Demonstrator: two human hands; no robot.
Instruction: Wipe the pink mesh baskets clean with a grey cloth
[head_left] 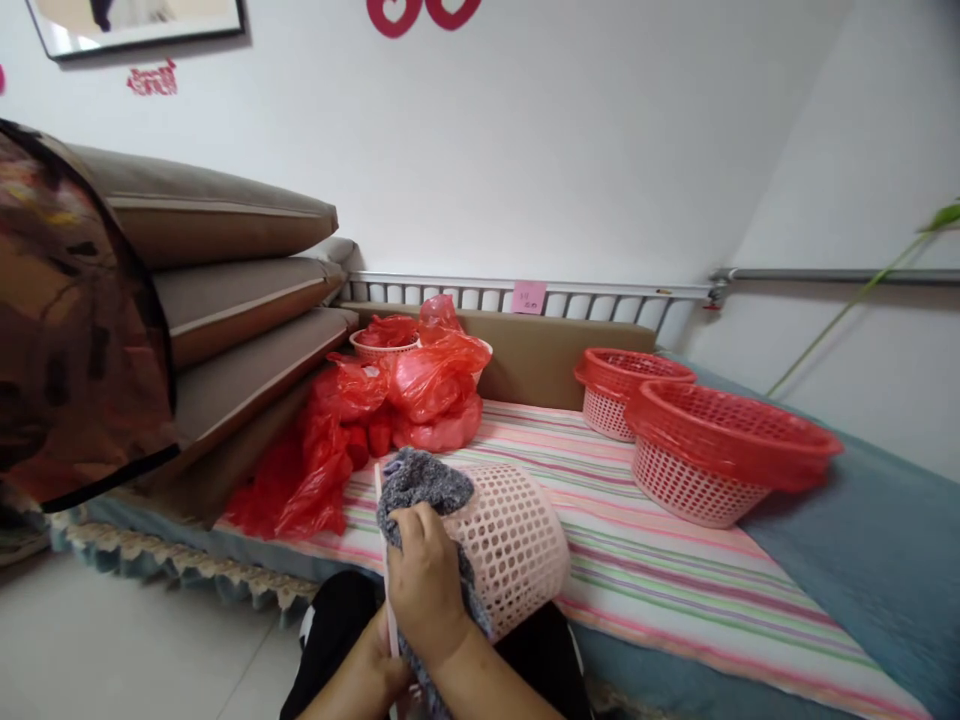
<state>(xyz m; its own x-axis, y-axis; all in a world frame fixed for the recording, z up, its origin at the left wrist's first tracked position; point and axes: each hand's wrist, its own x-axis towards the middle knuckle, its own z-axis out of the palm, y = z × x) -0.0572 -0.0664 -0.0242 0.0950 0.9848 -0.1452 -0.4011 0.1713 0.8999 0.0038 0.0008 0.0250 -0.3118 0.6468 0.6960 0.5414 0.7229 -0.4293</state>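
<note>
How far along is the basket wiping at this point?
In hand: the right hand presses a grey cloth into the pale pink basket, tipped on its side; the left hand steadies it from below. Possibly done: two stacks of red baskets sit on the striped sheet, though their cleanliness cannot be told. Possibly left: a basket behind the red bags.

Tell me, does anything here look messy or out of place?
Mostly tidy. The red plastic bags lie in a loose, crumpled heap spilling off the striped mat toward the stacked cushions. The pink basket lies tipped on its side, only because the right hand presses a grey cloth into it.
</note>
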